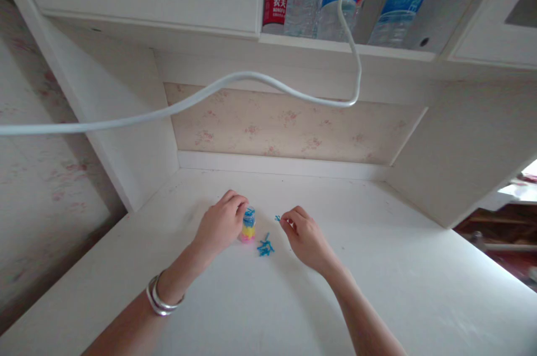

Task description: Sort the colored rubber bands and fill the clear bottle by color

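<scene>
A small clear jar [248,231] stands upright on the white tabletop, filled with pink, yellow and blue layers. My left hand [224,221] is closed at the jar's upper left side, its fingertips at the rim; the hand partly hides the jar. Blue bits show at the jar's mouth. To the right, my right hand [305,236] pinches a small blue twisted piece [277,218] between thumb and fingers, a little apart from the jar. Between the hands lies a small pile of blue pieces [265,246], just right of the jar's base.
A white cable [251,75] hangs across the view above the hands. Several plastic bottles [304,1] stand on the shelf overhead. White side panels [453,143] and a low back ledge [285,165] bound the white table [235,311].
</scene>
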Motion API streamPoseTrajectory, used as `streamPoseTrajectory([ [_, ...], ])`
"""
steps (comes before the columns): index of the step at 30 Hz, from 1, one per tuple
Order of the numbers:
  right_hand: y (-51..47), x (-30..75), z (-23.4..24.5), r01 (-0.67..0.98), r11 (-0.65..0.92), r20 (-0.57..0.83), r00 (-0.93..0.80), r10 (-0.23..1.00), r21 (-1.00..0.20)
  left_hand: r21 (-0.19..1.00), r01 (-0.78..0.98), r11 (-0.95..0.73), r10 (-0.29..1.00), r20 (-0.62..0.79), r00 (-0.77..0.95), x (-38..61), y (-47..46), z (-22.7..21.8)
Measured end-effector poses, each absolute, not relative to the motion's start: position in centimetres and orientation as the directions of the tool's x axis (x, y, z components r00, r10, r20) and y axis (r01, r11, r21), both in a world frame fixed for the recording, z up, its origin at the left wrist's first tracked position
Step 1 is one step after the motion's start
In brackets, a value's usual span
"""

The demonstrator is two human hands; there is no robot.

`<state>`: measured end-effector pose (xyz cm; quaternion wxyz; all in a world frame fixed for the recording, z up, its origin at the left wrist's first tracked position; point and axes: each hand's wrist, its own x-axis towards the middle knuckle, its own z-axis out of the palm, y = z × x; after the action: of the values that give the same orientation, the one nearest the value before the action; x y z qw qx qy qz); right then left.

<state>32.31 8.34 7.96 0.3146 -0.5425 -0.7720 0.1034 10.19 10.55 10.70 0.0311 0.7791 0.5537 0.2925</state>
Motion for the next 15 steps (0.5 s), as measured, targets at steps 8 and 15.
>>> streamPoseTrajectory([
  [8,11.1,28.2,11.5,0.748,0.529,0.357,-0.405,0.842,-0.399,0.517,0.774,-0.366,0.907,0.385,0.171,7.8,7.6,7.6],
  [15,13.1,25.9,13.2,0.797,0.578,0.171,-0.553,0.815,-0.178,0.503,0.788,-0.355,0.934,0.214,0.285,8.0,5.1,3.2],
])
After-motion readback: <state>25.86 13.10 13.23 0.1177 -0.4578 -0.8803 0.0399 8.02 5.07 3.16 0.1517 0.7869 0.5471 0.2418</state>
